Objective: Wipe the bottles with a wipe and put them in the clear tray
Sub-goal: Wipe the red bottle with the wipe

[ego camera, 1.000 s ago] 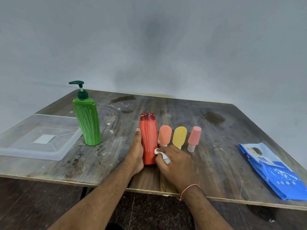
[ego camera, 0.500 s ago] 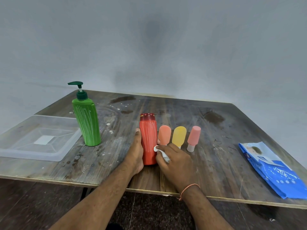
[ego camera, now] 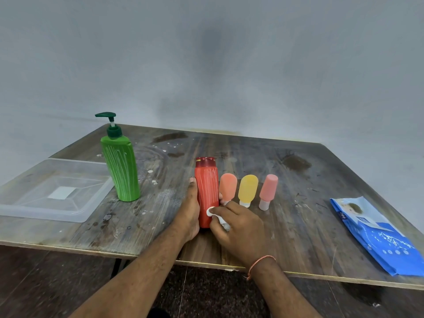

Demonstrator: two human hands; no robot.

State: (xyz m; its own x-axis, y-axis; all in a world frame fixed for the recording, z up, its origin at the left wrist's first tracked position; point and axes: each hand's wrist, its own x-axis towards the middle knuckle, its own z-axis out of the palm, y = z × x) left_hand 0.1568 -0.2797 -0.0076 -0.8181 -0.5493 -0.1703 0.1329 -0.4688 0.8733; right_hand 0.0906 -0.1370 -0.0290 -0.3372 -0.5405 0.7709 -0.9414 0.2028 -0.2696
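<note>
At lower centre the right hand (ego camera: 238, 228) pinches a white wipe (ego camera: 216, 215) against the upright red bottle (ego camera: 206, 191), which the left hand (ego camera: 189, 214) grips from its left side, while the clear tray (ego camera: 52, 191) sits further back at mid-left.

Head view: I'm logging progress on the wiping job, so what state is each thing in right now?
Red bottle: upright on table, cap closed, gripped by left hand.
Wipe: crumpled in right hand, pressed on red bottle.
Green pump bottle: upright, untouched.
Orange tube, yellow tube, pink tube: standing cap-down.
Clear tray: no bottles inside.
Blue wipes pack: lying flat.
</note>
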